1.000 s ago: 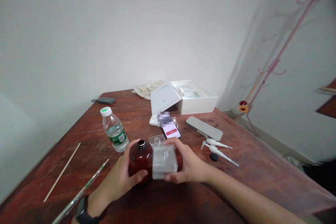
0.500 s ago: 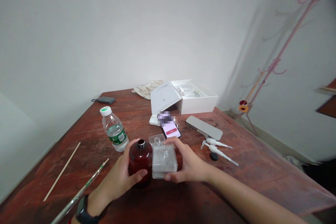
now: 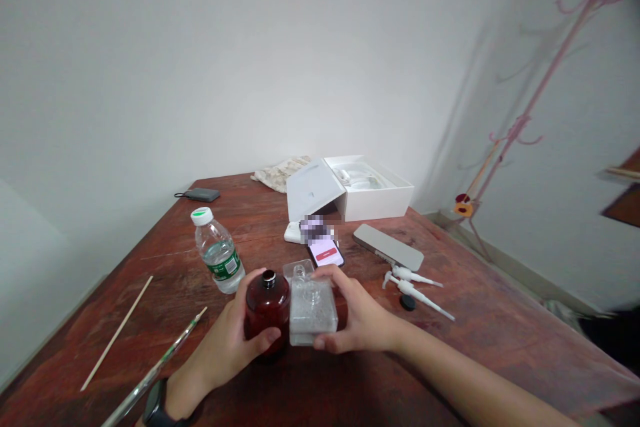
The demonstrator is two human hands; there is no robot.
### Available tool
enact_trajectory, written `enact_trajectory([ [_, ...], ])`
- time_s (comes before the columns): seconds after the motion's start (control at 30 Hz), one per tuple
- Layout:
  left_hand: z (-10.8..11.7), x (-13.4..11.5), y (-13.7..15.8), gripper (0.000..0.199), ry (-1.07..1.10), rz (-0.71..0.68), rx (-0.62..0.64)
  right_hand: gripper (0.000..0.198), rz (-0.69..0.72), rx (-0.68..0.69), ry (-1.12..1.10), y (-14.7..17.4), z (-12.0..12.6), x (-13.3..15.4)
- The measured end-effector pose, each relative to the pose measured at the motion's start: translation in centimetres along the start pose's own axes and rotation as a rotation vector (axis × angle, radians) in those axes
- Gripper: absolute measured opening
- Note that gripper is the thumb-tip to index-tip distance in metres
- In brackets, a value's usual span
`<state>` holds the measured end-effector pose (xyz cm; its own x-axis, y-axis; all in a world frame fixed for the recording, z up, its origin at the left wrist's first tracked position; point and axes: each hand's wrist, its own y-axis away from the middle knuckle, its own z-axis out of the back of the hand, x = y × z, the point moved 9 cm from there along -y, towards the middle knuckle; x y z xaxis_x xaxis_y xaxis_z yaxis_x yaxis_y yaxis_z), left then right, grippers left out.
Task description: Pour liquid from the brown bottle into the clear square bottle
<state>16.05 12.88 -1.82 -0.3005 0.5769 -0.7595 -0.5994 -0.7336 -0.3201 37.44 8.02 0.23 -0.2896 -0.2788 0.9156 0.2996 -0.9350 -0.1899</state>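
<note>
My left hand [image 3: 231,340] is wrapped round a dark amber bottle [image 3: 268,307] whose neck is uncapped. Right beside it, my right hand [image 3: 350,317] grips a clear square bottle [image 3: 313,310] between thumb and fingers; its top is also without a cap. Just behind that one stands another clear bottle [image 3: 299,272], partly covered by the front one. To the right lie two white pump heads [image 3: 417,293] with their tubes and a small black cap [image 3: 408,302].
A water bottle [image 3: 220,257] with a green label stands left of my hands. Two sticks, one plain [image 3: 117,333] and one wrapped [image 3: 155,370], lie at the left. Farther back are a phone [image 3: 327,253], a grey case [image 3: 389,247], an open white box [image 3: 377,203] and a power bank [image 3: 201,195].
The view has tilted up very slightly, so things sit a little lower in it. Both hands keep the same hold on the amber and clear bottles.
</note>
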Motion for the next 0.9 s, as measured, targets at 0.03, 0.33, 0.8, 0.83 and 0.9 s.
enact_trajectory([
  [0.03, 0.0, 0.2, 0.0, 0.091, 0.002, -0.009, -0.002, 0.086, 0.003, 0.0, 0.001, 0.0, 0.0, 0.0],
  [0.33, -0.1, 1.0, 0.2, 0.095, 0.003, 0.006, -0.002, 0.087, -0.005, -0.004, 0.022, 0.1, 0.1, 0.1],
  [0.8, 0.2, -0.1, 0.0, 0.092, -0.015, 0.01, -0.002, 0.086, -0.004, -0.016, 0.03, 0.1, 0.2, 0.2],
  [0.83, 0.2, -0.2, 0.0, 0.092, -0.018, 0.013, 0.001, 0.086, -0.009, -0.012, 0.026, 0.1, 0.1, 0.2],
  [0.9, 0.2, -0.3, 0.0, 0.091, -0.02, 0.014, 0.0, 0.086, -0.013, 0.001, 0.008, 0.1, 0.0, 0.2],
])
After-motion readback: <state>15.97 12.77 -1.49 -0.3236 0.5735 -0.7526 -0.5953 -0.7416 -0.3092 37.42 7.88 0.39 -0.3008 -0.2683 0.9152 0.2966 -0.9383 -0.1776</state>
